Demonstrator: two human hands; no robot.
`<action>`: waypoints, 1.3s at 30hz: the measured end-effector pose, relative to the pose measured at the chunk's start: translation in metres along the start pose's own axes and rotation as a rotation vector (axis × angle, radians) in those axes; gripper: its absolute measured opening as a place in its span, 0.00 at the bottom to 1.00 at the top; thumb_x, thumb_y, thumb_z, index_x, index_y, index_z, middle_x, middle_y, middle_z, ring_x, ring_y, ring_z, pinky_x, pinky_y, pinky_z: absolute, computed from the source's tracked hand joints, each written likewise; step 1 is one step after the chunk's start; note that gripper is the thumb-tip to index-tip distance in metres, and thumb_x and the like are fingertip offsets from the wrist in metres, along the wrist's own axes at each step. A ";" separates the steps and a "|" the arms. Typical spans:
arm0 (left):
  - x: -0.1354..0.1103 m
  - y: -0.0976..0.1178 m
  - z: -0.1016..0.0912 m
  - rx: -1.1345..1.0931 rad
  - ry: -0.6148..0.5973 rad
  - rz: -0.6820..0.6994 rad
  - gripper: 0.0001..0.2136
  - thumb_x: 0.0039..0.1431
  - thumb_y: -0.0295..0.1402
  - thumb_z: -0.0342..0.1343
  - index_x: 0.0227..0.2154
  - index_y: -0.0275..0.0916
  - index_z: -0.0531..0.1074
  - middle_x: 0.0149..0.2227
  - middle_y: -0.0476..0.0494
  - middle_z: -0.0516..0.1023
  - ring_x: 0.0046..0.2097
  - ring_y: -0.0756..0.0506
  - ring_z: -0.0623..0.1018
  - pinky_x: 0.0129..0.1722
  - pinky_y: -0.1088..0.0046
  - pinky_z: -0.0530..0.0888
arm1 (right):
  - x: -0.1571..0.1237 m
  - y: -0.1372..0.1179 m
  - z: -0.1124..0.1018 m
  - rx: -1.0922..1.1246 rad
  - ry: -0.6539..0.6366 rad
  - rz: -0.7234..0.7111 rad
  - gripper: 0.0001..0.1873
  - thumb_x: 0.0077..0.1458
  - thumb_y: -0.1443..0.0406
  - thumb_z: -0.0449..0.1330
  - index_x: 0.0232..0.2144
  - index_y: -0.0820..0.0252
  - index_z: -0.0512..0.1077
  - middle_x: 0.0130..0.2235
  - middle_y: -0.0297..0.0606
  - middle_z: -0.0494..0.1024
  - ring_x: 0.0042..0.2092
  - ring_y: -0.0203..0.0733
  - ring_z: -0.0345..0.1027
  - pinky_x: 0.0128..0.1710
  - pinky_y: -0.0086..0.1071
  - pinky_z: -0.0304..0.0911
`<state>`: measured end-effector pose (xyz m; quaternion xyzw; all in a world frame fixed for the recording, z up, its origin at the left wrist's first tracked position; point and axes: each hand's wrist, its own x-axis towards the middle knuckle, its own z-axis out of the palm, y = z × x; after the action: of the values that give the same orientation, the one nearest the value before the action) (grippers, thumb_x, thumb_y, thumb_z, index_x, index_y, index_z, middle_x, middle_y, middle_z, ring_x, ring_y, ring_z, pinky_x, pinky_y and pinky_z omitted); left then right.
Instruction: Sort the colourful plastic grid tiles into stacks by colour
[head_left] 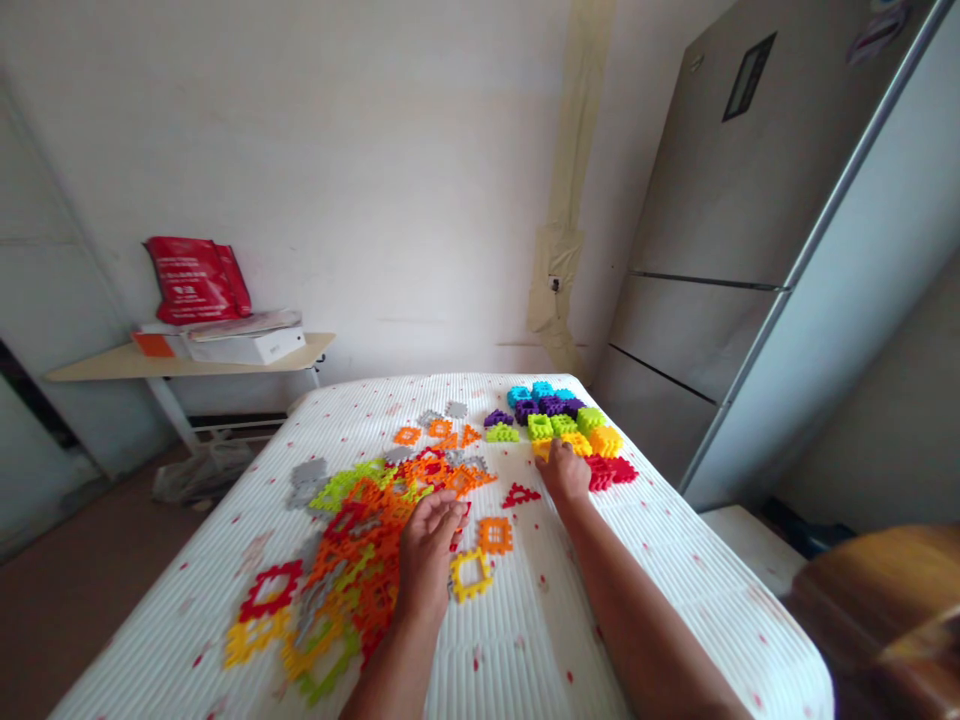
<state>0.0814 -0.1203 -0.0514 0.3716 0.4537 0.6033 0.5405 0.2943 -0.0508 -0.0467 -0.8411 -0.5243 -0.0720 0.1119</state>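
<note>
Plastic pieces [562,426] in five colour rows; left hand [431,532] holding one red piece [466,514]; right hand [565,474]: cannot tell.

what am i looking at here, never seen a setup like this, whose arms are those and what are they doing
There's no machine: these are a person's bare hands, seen from a camera worn on their head. On the white cloth, a loose pile of flat plastic pieces lies to the left, and blocks grouped by colour sit to the right. The left hand seems to hold a red piece; the right hand is at the yellow blocks, its grip unclear.
</note>
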 end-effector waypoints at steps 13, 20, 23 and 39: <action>0.011 0.022 -0.018 0.024 0.088 0.134 0.11 0.45 0.37 0.58 0.31 0.36 0.70 0.27 0.46 0.76 0.27 0.49 0.75 0.26 0.76 0.68 | -0.012 -0.003 -0.015 0.081 0.195 -0.195 0.18 0.58 0.56 0.49 0.43 0.62 0.68 0.41 0.47 0.72 0.32 0.43 0.70 0.25 0.30 0.57; 0.041 0.054 -0.096 0.212 0.507 0.402 0.11 0.44 0.36 0.57 0.31 0.37 0.72 0.25 0.48 0.74 0.26 0.50 0.73 0.28 0.75 0.68 | -0.041 -0.020 -0.001 0.270 0.223 -0.757 0.18 0.61 0.62 0.45 0.31 0.60 0.73 0.31 0.39 0.73 0.29 0.34 0.66 0.26 0.25 0.51; 0.044 0.058 -0.132 0.279 0.610 0.416 0.11 0.43 0.36 0.57 0.30 0.37 0.73 0.24 0.50 0.74 0.26 0.50 0.72 0.28 0.75 0.68 | -0.049 -0.024 0.009 0.324 0.173 -0.849 0.19 0.61 0.63 0.44 0.29 0.60 0.72 0.30 0.38 0.73 0.28 0.33 0.66 0.26 0.25 0.51; -0.030 0.038 -0.186 0.819 0.592 0.564 0.05 0.46 0.35 0.53 0.25 0.43 0.74 0.28 0.48 0.75 0.31 0.46 0.72 0.33 0.71 0.67 | -0.049 -0.024 0.022 0.555 0.126 -0.732 0.19 0.59 0.59 0.45 0.30 0.60 0.73 0.31 0.39 0.74 0.30 0.35 0.68 0.29 0.25 0.57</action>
<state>-0.1014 -0.1771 -0.0721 0.4724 0.6656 0.5774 0.0210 0.2511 -0.0774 -0.0773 -0.5329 -0.7784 -0.0148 0.3315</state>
